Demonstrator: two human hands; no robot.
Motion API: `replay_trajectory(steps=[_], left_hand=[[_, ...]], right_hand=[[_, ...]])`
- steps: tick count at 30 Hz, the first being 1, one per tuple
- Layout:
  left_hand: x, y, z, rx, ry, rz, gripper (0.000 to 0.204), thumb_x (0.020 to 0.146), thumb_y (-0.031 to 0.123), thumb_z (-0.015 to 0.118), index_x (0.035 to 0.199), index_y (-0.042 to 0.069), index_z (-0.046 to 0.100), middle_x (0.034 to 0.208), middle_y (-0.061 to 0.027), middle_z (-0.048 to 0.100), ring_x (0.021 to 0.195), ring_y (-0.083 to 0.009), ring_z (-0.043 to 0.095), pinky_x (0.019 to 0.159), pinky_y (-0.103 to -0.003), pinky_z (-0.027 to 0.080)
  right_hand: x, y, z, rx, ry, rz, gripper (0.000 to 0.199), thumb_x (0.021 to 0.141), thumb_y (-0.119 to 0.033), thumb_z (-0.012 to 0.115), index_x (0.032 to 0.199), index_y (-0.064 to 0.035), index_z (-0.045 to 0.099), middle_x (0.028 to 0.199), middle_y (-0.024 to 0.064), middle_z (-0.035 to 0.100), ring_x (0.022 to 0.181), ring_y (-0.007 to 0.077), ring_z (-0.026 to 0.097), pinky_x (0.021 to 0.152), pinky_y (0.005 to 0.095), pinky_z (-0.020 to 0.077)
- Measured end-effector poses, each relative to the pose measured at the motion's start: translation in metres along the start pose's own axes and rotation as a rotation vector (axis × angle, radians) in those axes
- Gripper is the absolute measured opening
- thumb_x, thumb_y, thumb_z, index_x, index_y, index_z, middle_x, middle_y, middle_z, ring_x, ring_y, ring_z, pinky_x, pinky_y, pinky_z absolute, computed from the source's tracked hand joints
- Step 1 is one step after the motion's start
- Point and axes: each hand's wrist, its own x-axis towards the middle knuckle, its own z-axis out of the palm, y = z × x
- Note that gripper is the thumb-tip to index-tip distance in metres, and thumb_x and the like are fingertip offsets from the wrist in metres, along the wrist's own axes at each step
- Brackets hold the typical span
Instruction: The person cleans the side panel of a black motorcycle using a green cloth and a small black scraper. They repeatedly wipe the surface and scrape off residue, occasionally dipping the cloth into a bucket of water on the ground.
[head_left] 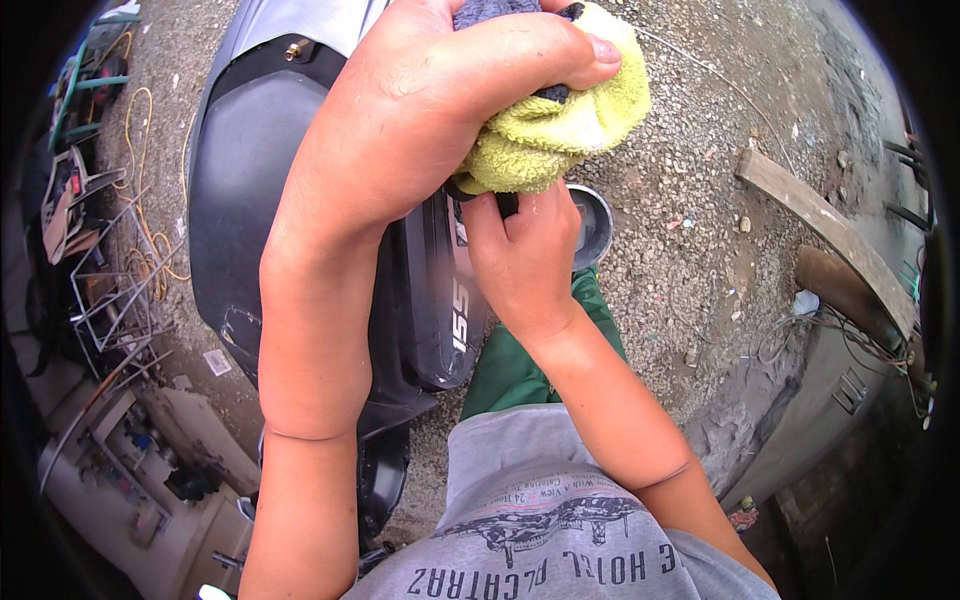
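At the top middle, my left hand [430, 100] is closed on a fluffy yellow-green microfiber cloth [560, 130] with a dark grey side. The thumb presses along the bunched cloth, and the other fingers are mostly hidden. Just below the cloth, my right hand [522, 262] is closed, its fingertips out of sight beneath the cloth. A small black piece shows between its thumb and forefinger, too covered to name. Under and left of my forearms stands a motor scooter [255, 190] with a black seat and dark side panels.
A round grey bucket [597, 228] stands on the gravel [690, 120] behind my right hand. Farther right lies a wooden plank [815, 215] near a concrete edge. On the left are a yellow cord [150, 235] and a metal frame [108, 290].
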Motion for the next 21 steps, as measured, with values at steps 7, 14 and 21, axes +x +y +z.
replay_trajectory(steps=[7,14,21], left_hand=[[0.0,0.0,-0.005,0.024,-0.021,0.033,0.023,0.089,0.006,0.071,0.11,-0.002,0.064,0.095,-0.0058,0.07,0.083,-0.0101,0.065,0.076,-0.025,0.051],[0.005,-0.008,-0.017,-0.097,-0.059,0.202,0.011,0.092,0.008,0.07,0.099,-0.001,0.068,0.092,-0.0048,0.068,0.078,-0.0095,0.065,0.069,-0.023,0.049],[0.021,-0.022,-0.036,-0.089,-0.021,0.31,0.008,0.094,0.009,0.069,0.093,0.001,0.069,0.088,-0.0033,0.066,0.075,-0.0092,0.063,0.066,-0.024,0.048]], right_hand=[[0.009,0.005,0.003,-0.004,-0.007,0.003,0.021,0.087,-0.005,0.071,0.108,-0.0018,0.064,0.097,0.0178,0.068,0.089,0.0404,0.068,0.071,0.0468,0.055],[0.027,0.012,0.004,0.004,-0.023,0.067,0.013,0.089,-0.005,0.071,0.097,-0.0005,0.06,0.09,0.0156,0.066,0.082,0.0393,0.066,0.069,0.0449,0.0528],[0.028,0.013,0.006,0.061,-0.004,0.037,0.017,0.092,-0.009,0.074,0.092,0.0,0.06,0.085,0.0159,0.065,0.076,0.0361,0.066,0.066,0.0427,0.0518]])
